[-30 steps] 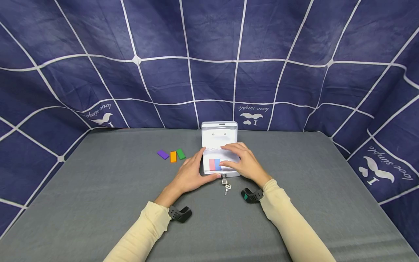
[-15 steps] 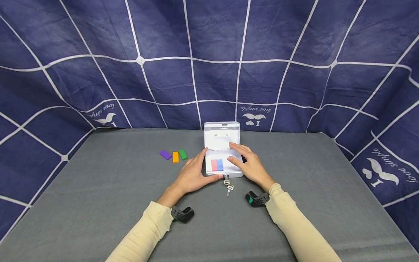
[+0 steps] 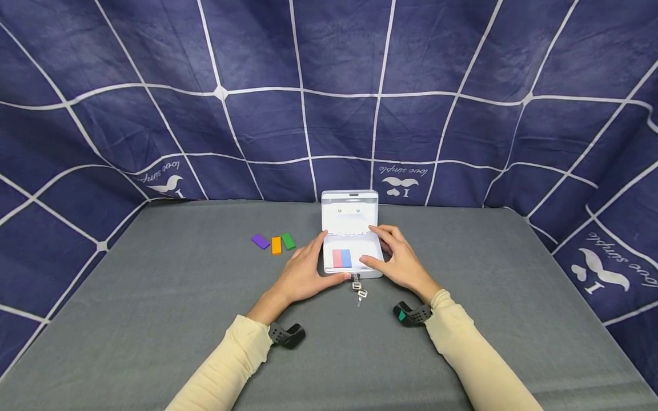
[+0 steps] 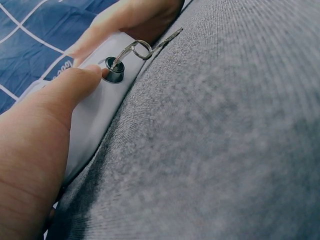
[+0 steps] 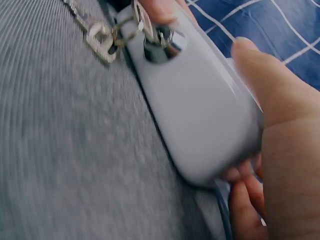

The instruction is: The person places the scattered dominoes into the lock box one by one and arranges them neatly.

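Observation:
A small white cash box (image 3: 366,246) stands with its lid (image 3: 349,218) raised. Inside lie a pink block (image 3: 336,258) and a blue block (image 3: 346,258), side by side. My left hand (image 3: 303,275) grips the box's left side, its thumb on the front beside the lock (image 4: 114,70). A ring with keys (image 3: 362,293) hangs from that lock. My right hand (image 3: 398,258) is at the right side, thumb above the interior and other fingers along the outer wall. In the right wrist view, the right thumb (image 5: 272,80) stands apart from the box; whether the fingers touch the wall is unclear.
A purple block (image 3: 260,241), an orange block (image 3: 276,245) and a green block (image 3: 288,241) lie left of the box on the grey cloth surface (image 3: 180,297). A blue curtain with white lines (image 3: 334,125) hangs behind and at both sides.
My right hand has moved right, from over the blue block to the box's right side, uncovering that block. My left hand keeps its grip. The head view has shifted slightly.

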Demonstrator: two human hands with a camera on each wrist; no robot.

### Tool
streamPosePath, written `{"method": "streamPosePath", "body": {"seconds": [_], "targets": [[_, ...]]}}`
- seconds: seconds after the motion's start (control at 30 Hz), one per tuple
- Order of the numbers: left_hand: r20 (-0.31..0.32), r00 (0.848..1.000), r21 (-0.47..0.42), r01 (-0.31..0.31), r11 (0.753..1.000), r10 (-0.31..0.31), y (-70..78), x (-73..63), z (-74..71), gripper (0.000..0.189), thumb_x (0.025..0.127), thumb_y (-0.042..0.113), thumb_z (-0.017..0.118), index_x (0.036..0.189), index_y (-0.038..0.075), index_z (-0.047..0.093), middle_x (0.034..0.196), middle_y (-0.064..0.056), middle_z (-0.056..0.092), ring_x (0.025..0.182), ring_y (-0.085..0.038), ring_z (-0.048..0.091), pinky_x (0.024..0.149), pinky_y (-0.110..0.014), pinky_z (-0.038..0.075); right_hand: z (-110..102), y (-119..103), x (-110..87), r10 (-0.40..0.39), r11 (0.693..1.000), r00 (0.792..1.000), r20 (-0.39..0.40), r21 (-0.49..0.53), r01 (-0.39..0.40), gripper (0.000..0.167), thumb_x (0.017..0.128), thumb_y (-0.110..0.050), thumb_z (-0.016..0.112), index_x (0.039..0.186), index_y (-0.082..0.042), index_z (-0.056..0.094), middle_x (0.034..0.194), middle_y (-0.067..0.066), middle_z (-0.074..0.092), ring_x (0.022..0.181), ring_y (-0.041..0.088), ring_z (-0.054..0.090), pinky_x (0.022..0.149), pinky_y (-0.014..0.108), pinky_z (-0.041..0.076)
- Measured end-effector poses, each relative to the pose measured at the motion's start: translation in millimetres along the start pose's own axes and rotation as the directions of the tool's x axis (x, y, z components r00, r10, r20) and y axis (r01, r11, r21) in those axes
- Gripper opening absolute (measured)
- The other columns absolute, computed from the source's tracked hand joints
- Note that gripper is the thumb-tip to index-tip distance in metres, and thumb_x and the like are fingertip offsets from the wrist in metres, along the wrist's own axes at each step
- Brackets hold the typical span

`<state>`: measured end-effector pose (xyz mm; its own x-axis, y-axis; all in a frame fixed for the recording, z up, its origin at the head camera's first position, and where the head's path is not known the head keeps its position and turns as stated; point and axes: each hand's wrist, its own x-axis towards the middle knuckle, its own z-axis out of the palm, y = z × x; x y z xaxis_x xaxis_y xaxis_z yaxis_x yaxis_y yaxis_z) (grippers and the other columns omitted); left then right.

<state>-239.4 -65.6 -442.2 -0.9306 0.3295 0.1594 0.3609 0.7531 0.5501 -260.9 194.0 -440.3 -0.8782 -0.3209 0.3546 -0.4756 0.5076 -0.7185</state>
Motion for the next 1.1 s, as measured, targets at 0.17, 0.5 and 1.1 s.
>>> {"method": "streamPosePath", "body": {"seconds": [0.17,0.5,1.1], "targets": [[0.005,1.0,-0.003,0.002,1.0,-0.002,0.2,-1.0,1.2,0.115,0.073,0.082,0.059,0.159,0.019,0.016,0.157,-0.008,0.033,0.138,-0.031,0.037,0.109,-0.051,0.031,-9,2,-4.9,0.066,0.998,0.994,0.092,0.008,-0.067,0.082,0.082,-0.038,0.082,0.15,-0.013,0.043,0.138,0.01,0.045,0.129,0.023,0.049,0.103,0.027,0.039],[0.031,0.999,-0.041,-0.015,0.999,0.017,-1.9,-1.1,-3.0,0.116,0.075,0.074,0.067,0.16,0.017,0.011,0.159,-0.011,0.027,0.141,-0.032,0.033,0.11,-0.052,0.031,-11,-1,-4.1,0.075,0.995,0.984,0.159,-0.077,-0.063,0.1,0.074,-0.049,0.085,0.155,-0.019,0.034,0.151,0.013,0.041,0.126,0.022,0.053,0.104,0.04,0.041],[-0.181,0.977,-0.108,-0.136,0.985,0.115,-38.3,3.5,-43.2,0.087,0.075,0.057,0.08,0.143,0.01,0.052,0.135,-0.001,0.058,0.128,-0.021,0.048,0.106,-0.043,0.036,-9,2,-4.7,0.107,0.994,0.983,0.149,-0.022,-0.105,0.1,0.072,-0.051,0.085,0.154,-0.023,0.035,0.151,0.009,0.042,0.124,0.016,0.055,0.104,0.036,0.041]]}}
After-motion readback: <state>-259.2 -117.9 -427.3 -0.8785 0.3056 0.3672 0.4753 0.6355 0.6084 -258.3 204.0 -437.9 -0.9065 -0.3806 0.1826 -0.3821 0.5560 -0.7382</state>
